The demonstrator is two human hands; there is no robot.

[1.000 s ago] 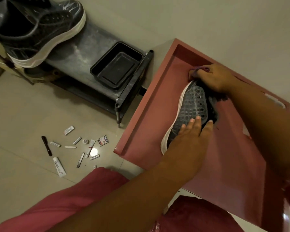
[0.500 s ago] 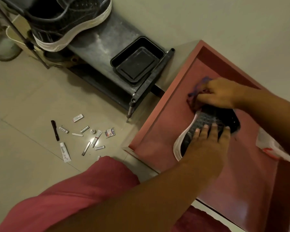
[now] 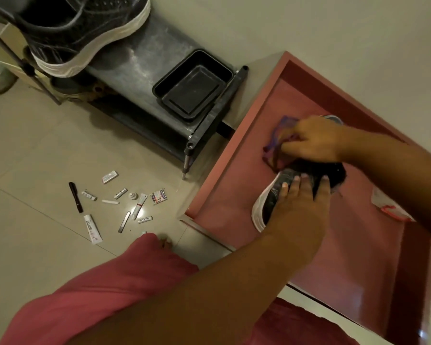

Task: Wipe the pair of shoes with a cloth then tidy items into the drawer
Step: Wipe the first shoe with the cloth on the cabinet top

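Pressure from the left hand [image 3: 301, 205], fingers [image 3: 297, 182] laid nearly straight over the dark sneaker [image 3: 269, 202] lying in the open red drawer [image 3: 224, 200], pins it steady, seemingly so the right hand [image 3: 314, 141], fingers bunched round the purple cloth [image 3: 274, 149], can rub its toe end.

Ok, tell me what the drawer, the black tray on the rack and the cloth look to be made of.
Drawer: looks like wood or board with a smooth reddish coat; light glints off its floor.
Black tray: probably moulded plastic, semi-glossy, with rounded corners and a raised rim.
Cloth: soft purple fabric, matt; it bunches into folds.
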